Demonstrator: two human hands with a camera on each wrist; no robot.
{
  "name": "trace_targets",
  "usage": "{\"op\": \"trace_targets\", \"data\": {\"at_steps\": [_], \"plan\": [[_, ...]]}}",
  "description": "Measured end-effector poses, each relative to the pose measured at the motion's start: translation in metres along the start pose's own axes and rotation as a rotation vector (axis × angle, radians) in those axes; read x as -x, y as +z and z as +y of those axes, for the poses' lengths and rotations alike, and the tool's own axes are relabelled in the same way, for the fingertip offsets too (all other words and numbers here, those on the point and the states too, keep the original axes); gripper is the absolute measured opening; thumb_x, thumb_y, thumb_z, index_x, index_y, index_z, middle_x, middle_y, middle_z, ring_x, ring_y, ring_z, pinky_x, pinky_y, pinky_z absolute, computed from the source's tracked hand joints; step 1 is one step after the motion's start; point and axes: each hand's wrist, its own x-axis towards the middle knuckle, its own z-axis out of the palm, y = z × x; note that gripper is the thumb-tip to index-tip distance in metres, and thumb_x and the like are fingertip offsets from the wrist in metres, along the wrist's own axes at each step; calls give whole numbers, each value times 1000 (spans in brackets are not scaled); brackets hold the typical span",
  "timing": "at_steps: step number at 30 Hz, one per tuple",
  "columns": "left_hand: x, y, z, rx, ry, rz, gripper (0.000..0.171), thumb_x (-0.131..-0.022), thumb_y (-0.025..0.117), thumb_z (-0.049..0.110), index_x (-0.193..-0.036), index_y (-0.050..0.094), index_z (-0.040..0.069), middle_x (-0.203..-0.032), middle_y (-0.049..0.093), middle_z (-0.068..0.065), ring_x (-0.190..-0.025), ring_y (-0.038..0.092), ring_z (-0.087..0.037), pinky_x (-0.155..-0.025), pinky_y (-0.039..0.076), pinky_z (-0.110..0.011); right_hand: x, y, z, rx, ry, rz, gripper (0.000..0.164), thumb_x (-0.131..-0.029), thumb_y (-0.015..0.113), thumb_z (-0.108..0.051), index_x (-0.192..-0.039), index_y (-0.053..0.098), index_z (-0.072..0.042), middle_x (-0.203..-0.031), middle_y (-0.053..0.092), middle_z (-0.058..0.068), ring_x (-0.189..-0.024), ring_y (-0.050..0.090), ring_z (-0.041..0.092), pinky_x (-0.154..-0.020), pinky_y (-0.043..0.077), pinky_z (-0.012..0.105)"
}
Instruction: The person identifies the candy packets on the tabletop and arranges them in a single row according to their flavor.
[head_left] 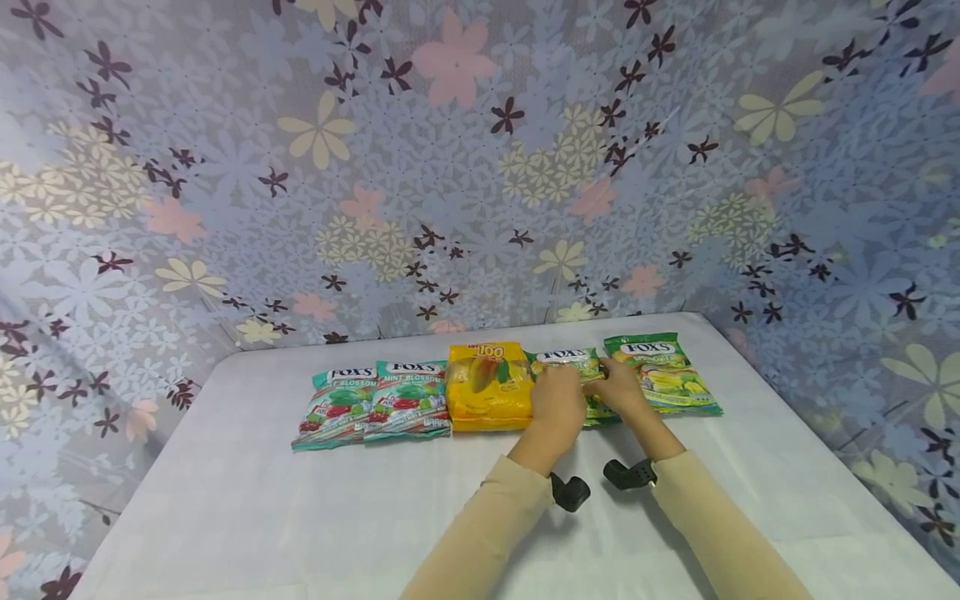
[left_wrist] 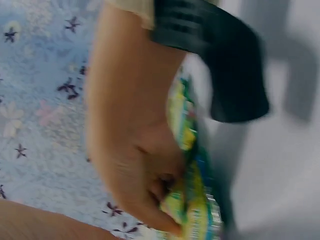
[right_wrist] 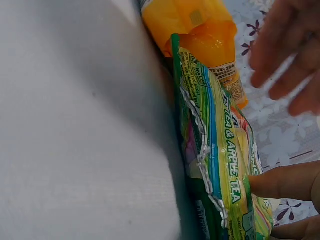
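Note:
A green FOX'S candy bag (head_left: 564, 357) lies in the row on the white table, partly hidden by both hands. My left hand (head_left: 558, 407) is over its front; in the right wrist view this hand's blurred fingers (right_wrist: 285, 55) hang loose, apart from the bag. My right hand (head_left: 622, 390) is at the bag's right side. Its straight thumb (right_wrist: 285, 184) touches the bag (right_wrist: 235, 155) in the right wrist view, with another finger below. The left wrist view is blurred, showing the left hand (left_wrist: 135, 165) beside green-yellow packaging (left_wrist: 197, 210).
A yellow candy bag (head_left: 489, 392) sits just left of the hands. Further left lie two teal FOX'S Mint Blossom bags (head_left: 408, 400), edges overlapping. Another green FOX'S bag (head_left: 667, 379) lies to the right. A flowered cloth wall (head_left: 465, 208) rises behind the table (head_left: 300, 517).

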Motion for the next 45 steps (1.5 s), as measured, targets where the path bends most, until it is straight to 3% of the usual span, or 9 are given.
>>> {"op": "trace_targets", "data": {"at_steps": [4,9,15,18,24,30,36,40,45], "plan": [[0,-11,1,103,3,-12,18,-92,66,21,-92,74,5,-87,71,-6,-77,68,-18,-60,56,-31,0,0,-2,58,-30,33,70,-87,61,-9,-144,29,14,-140,38,36,-119,45,48,-90,44,53],[-1,-8,-2,399,-8,-101,24,-95,62,18,-102,71,-3,-80,68,-10,-59,61,-18,-51,49,-28,6,-4,-3,63,-61,43,66,-90,55,-6,-146,25,13,-140,39,35,-125,41,49,-89,44,51],[-5,3,-7,676,31,-122,33,-95,60,15,-122,65,-2,-108,69,-12,-74,61,-17,-65,50,-27,13,-20,-3,-33,-109,85,67,-94,60,-11,-146,25,12,-140,41,32,-125,44,47,-96,42,55],[-8,7,-8,829,24,-160,31,-95,60,16,-121,66,0,-106,69,-9,-83,64,-17,-69,52,-28,14,-30,-2,-31,-98,114,66,-94,60,-13,-147,26,9,-140,42,31,-125,45,45,-96,42,55],[-13,19,-5,1104,-58,-242,28,-95,59,14,-118,68,0,-106,69,-8,-94,65,-19,-79,53,-30,17,-46,8,-64,-58,193,64,-95,59,-12,-147,29,7,-138,44,30,-124,45,45,-94,43,56],[-21,27,-2,1495,-253,-384,34,-96,57,7,-126,58,-8,-116,61,-12,-107,59,-28,-92,49,-33,19,-63,22,-66,-8,348,58,-94,60,-10,-144,36,7,-134,49,29,-122,46,45,-97,41,55],[-22,35,8,1637,-337,-471,41,-97,52,3,-135,46,-10,-121,51,-15,-99,50,-27,-100,42,-41,12,-75,38,-44,101,396,59,-92,57,-10,-144,36,8,-138,42,34,-126,37,50,-101,33,59],[-20,42,16,1668,-350,-508,46,-97,50,-1,-141,41,-9,-136,45,-19,-113,46,-30,-105,37,-44,8,-76,47,-19,174,373,62,-93,54,-13,-145,30,10,-140,34,38,-127,33,53,-102,32,60],[-20,51,18,1844,-365,-573,50,-98,41,-6,-146,27,-11,-149,23,-34,-137,24,-45,-111,23,-50,6,-78,55,-10,231,331,67,-93,51,-15,-146,23,13,-139,32,41,-126,34,54,-102,33,59]]}}
